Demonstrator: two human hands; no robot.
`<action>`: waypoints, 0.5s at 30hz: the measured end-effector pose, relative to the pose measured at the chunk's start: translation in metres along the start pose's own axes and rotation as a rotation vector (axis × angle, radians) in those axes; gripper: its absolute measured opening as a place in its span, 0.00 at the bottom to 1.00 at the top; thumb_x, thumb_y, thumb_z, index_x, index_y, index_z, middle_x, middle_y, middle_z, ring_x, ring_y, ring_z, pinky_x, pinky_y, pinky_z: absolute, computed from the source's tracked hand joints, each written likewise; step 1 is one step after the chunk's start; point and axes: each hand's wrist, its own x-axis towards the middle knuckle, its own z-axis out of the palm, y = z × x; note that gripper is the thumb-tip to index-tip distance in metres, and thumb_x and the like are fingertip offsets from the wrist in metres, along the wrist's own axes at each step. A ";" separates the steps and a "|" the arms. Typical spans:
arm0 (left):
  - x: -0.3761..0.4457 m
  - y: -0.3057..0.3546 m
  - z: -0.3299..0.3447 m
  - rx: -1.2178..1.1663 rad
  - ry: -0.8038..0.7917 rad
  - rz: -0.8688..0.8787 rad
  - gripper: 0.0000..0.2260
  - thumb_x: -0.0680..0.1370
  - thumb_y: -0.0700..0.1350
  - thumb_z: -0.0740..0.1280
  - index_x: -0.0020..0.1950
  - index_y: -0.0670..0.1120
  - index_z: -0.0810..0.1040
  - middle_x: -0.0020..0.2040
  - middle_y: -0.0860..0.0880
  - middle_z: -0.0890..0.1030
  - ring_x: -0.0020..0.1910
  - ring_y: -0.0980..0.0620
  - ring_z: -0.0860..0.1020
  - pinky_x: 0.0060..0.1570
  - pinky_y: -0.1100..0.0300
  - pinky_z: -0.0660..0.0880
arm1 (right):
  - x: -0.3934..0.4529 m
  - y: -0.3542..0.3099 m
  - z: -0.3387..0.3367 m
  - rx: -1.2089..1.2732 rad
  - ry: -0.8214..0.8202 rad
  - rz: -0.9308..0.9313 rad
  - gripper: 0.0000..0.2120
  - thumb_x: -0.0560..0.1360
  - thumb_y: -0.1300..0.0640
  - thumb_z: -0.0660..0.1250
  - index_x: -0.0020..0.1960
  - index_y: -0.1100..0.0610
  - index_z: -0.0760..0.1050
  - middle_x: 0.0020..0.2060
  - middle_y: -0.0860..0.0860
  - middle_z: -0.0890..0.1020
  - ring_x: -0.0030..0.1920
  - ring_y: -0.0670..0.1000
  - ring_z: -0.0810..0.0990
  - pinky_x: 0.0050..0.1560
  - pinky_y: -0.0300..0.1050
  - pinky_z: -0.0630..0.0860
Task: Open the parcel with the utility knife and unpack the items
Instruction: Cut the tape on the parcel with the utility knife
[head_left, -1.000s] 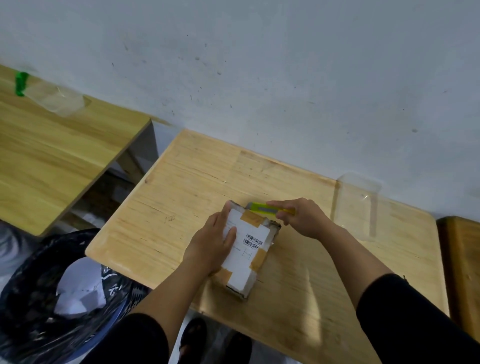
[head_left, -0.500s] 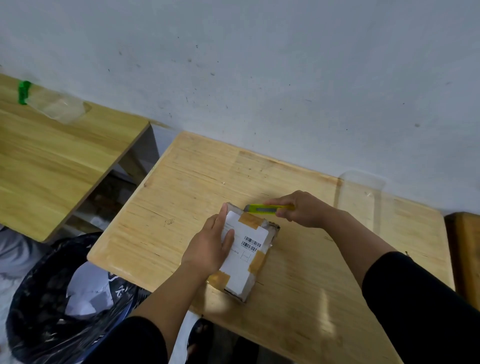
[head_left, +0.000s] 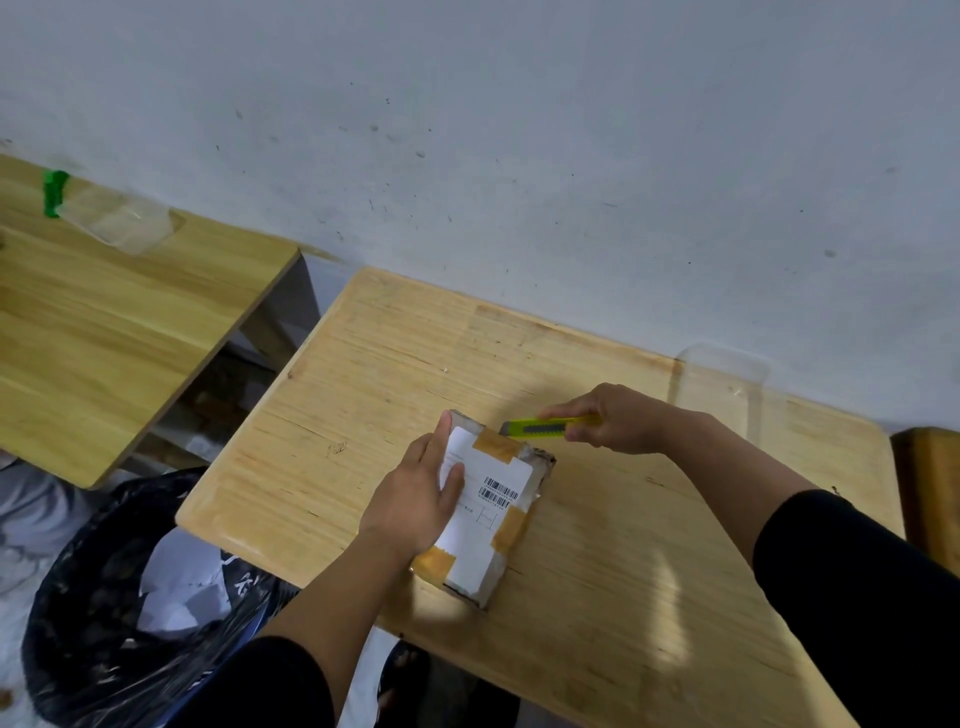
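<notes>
Knife has backed off toward 2 o'clock since 0.5 s ago — its tip was on the parcel's far edge, now just beside the far right corner. Desk (head_left: 597, 545) carries the parcel (head_left: 493, 512) near centre, flat, white label up, brown tape at the corners. Bin with black liner (head_left: 104, 623) at 8 o'clock, below the desk edge. Left hand (head_left: 415, 499) lies flat, fingers spread, on the parcel's left half. Right hand (head_left: 618, 418) is clamped on the yellow-green utility knife (head_left: 545, 427) — blade end points left.
</notes>
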 end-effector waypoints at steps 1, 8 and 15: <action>0.000 -0.001 0.000 0.002 0.003 -0.001 0.28 0.80 0.58 0.50 0.75 0.56 0.40 0.71 0.48 0.64 0.60 0.47 0.74 0.53 0.52 0.75 | -0.001 0.001 -0.001 -0.007 -0.004 -0.003 0.18 0.78 0.58 0.63 0.66 0.46 0.71 0.35 0.39 0.73 0.32 0.43 0.68 0.37 0.39 0.66; 0.001 -0.003 0.001 0.003 0.016 0.015 0.28 0.80 0.58 0.50 0.76 0.56 0.40 0.71 0.48 0.65 0.61 0.47 0.73 0.53 0.52 0.76 | -0.010 0.010 -0.005 -0.052 -0.019 0.008 0.19 0.77 0.57 0.63 0.66 0.42 0.71 0.43 0.45 0.79 0.37 0.48 0.71 0.43 0.44 0.68; 0.001 -0.002 0.003 0.001 0.023 -0.005 0.28 0.80 0.56 0.51 0.76 0.55 0.40 0.71 0.48 0.65 0.61 0.48 0.73 0.51 0.53 0.75 | -0.024 0.005 -0.002 -0.068 0.050 0.076 0.18 0.77 0.56 0.63 0.65 0.40 0.71 0.52 0.46 0.82 0.37 0.47 0.72 0.40 0.42 0.68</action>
